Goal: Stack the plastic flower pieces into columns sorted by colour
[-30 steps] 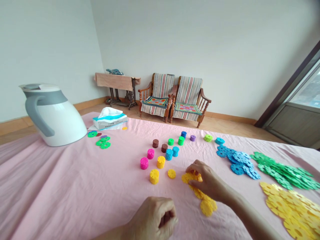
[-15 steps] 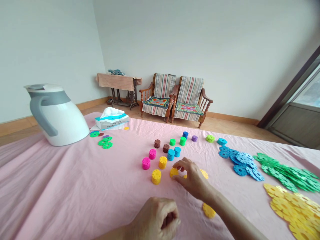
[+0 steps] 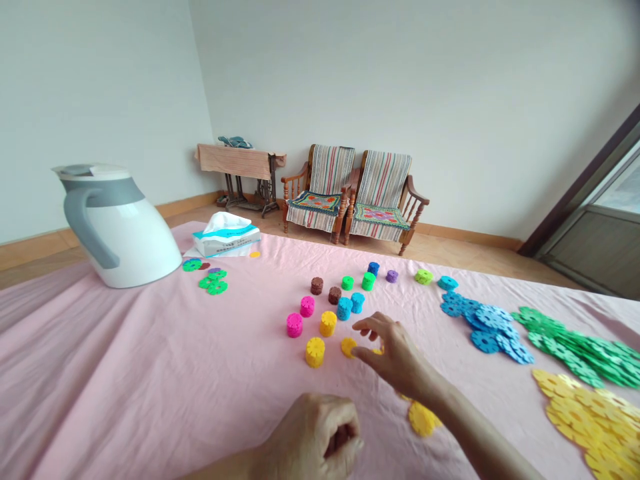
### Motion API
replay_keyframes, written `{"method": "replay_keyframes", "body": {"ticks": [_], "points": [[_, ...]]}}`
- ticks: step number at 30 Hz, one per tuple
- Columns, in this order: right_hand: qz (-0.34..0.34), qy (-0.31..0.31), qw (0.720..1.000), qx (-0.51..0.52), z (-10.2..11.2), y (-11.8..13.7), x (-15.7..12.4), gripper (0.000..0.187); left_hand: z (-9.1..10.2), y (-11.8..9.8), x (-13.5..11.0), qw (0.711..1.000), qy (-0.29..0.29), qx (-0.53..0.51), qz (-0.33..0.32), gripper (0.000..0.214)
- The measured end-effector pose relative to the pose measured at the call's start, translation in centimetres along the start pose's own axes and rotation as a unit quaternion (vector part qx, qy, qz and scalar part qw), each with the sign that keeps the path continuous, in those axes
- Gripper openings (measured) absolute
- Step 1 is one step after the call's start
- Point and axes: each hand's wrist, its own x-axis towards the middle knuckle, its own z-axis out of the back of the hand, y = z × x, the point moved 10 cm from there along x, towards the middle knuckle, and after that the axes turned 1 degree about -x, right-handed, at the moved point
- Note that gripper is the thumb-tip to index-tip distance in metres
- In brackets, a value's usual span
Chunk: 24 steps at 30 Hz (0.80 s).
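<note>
My right hand [image 3: 395, 357] reaches over the pink tablecloth [image 3: 150, 373], its fingers curled and spread loosely just right of a small yellow disc stack [image 3: 348, 347], which the thumb tip nearly touches. A taller yellow stack [image 3: 315, 351] stands left of that one. More yellow discs peek from under the palm, and loose yellow discs [image 3: 423, 419] lie beneath my forearm. My left hand [image 3: 313, 440] rests at the lower middle as a fist; what it holds, if anything, is hidden.
Small stacks in pink [image 3: 295, 325], yellow, blue, brown, green and purple stand mid-table. Piles of blue [image 3: 487, 327], green [image 3: 575, 343] and yellow [image 3: 595, 417] discs lie at the right. A white kettle [image 3: 117, 227] and a tissue pack [image 3: 225, 237] sit far left, with green discs [image 3: 213, 283] nearby.
My right hand moved left from the loose yellow discs to the small yellow stack, then drew back slightly with its fingers loosening. The left fist stayed put.
</note>
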Motion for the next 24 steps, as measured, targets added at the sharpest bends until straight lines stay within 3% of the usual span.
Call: {"method": "replay_keyframes", "body": {"ticks": [4, 9, 14, 24], "points": [[-0.007, 0.052, 0.998, -0.020, 1.8, -0.5, -0.7, 0.015, 0.2, -0.3, 0.0, 1.000, -0.008, 0.003, -0.013, 0.013], [-0.003, 0.115, 0.987, -0.108, 1.5, -1.0, -1.8, 0.027, 0.2, -0.5, 0.1, 1.000, -0.006, 0.007, -0.024, 0.013], [0.010, 0.117, 0.983, -0.138, 0.7, -1.0, -1.7, 0.021, 0.1, -0.4, 0.1, 1.000, -0.005, 0.007, -0.020, 0.013], [0.085, 0.096, 0.960, -0.249, 0.1, 1.8, -2.0, 0.010, 0.1, -0.6, 0.1, 1.000, 0.009, 0.002, -0.016, 0.012]]}}
